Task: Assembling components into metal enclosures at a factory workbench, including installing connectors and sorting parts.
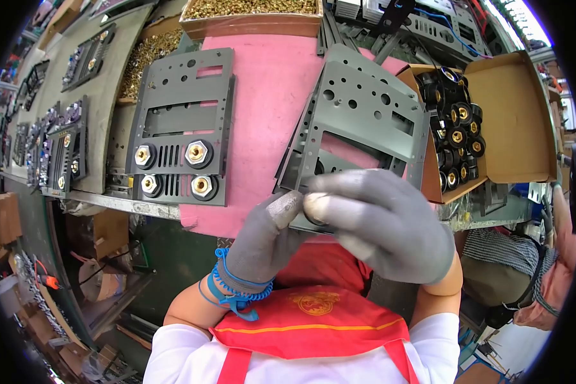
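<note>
Both my hands wear grey gloves and meet at the near edge of a tilted grey perforated metal plate [365, 121] lying on a pink mat [269, 109]. My left hand [262, 240] grips the plate's lower edge from below. My right hand [381, 221] pinches a small part against that same edge; the part is hidden by the fingers. To the left lies a second grey plate [182, 102] with several brass-centred black hex sockets fitted along its bottom.
An open cardboard box [512, 115] of black sockets with brass centres stands at the right. Boxes of brass nuts [249, 16] sit at the back. More fitted plates [64, 153] line the grey bench at the left. A person sits at the lower right [525, 269].
</note>
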A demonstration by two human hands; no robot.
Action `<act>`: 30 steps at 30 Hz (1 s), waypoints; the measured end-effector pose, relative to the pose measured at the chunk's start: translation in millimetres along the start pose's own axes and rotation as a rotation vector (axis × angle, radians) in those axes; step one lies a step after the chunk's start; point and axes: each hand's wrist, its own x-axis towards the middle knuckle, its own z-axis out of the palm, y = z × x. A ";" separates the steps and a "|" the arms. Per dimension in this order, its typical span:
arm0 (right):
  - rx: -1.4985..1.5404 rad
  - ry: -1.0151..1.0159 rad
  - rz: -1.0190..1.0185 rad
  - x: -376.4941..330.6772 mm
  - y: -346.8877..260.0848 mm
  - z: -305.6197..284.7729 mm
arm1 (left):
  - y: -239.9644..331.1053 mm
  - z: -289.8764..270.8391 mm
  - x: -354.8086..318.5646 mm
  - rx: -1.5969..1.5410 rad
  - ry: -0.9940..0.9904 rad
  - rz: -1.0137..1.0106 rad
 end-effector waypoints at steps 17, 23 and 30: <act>0.125 0.130 0.117 -23.7 21.3 41.3 | -1.0 5.1 -3.8 0.008 -0.024 0.089; -0.027 0.265 0.185 -28.1 16.6 -4.6 | 7.8 25.3 -21.2 0.166 0.170 -0.040; -0.926 0.389 0.580 -86.4 103.5 -73.1 | -0.7 27.0 -20.7 0.224 0.196 -0.042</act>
